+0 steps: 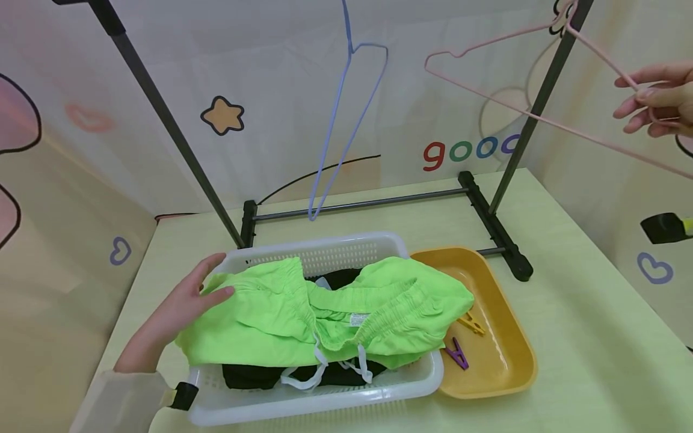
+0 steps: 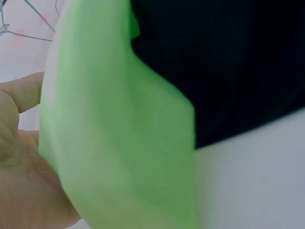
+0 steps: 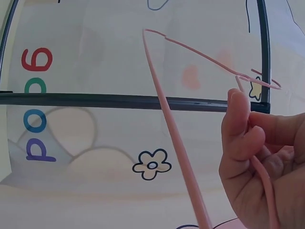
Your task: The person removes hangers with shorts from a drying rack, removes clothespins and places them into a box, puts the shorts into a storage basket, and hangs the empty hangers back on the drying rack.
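Bright green shorts (image 1: pixel 260 319) with white drawstrings lie spread over a white basket (image 1: pixel 314 409), on top of black cloth (image 1: pixel 254 376). At their left end my left hand (image 1: pixel 186 300) rests with thumb and fingers spread; in the left wrist view the green fabric hides part of that hand (image 2: pixel 28 181). Up at the right, my right hand (image 1: pixel 663 99) pinches a pink hanger (image 1: pixel 503 103) by one shoulder, and the hanger tilts in the air in front of the rack post. The right wrist view shows the fingers (image 3: pixel 240 124) bent around the pink wire.
A blue hanger (image 1: pixel 338 132) hangs at the middle of the black rack (image 1: pixel 357 205). Right of the basket, a yellow tray (image 1: pixel 503 361) holds a purple clothespin (image 1: pixel 457 353) and a yellow clothespin (image 1: pixel 472 325). Printed curtains enclose the table (image 1: pixel 590 337).
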`<state>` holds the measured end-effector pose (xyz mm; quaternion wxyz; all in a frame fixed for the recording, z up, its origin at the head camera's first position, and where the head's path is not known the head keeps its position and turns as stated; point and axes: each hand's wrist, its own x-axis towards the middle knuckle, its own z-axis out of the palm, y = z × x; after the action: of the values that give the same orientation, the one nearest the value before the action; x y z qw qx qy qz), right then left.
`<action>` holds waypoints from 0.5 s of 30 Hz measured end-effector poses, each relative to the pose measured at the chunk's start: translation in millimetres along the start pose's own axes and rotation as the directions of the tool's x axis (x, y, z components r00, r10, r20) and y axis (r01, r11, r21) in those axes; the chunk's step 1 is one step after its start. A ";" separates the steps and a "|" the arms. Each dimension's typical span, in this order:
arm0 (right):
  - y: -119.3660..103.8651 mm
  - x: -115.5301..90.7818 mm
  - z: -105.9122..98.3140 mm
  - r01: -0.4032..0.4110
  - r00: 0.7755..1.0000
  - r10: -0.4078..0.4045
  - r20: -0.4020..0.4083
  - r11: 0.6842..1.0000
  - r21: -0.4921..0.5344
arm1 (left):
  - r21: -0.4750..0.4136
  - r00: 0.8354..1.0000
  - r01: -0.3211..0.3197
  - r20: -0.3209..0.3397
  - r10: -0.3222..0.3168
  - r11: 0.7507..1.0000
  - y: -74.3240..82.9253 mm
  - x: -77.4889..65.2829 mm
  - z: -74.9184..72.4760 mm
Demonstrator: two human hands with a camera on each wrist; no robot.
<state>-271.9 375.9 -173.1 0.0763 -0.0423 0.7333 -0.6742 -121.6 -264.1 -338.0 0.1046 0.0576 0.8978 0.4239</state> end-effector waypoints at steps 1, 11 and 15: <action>0.8 -0.7 1.1 0.001 1.000 -0.001 -0.002 1.000 0.008 | -0.007 1.000 0.002 0.002 -0.002 1.000 -0.6 -0.7 0.1; 5.2 -2.1 6.2 -0.005 0.999 0.000 -0.050 0.994 -0.110 | -0.033 1.000 0.020 0.017 -0.020 0.999 -3.7 -4.0 -0.2; 7.8 -4.2 11.6 0.011 0.998 -0.020 -0.058 0.989 -0.147 | -0.018 0.998 0.046 0.037 -0.045 0.999 -4.5 -7.5 -2.3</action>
<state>-265.5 365.8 -181.5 0.0461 -0.0335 0.7824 -0.6201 -114.9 -270.1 -339.0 0.1309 0.0439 0.8927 0.4289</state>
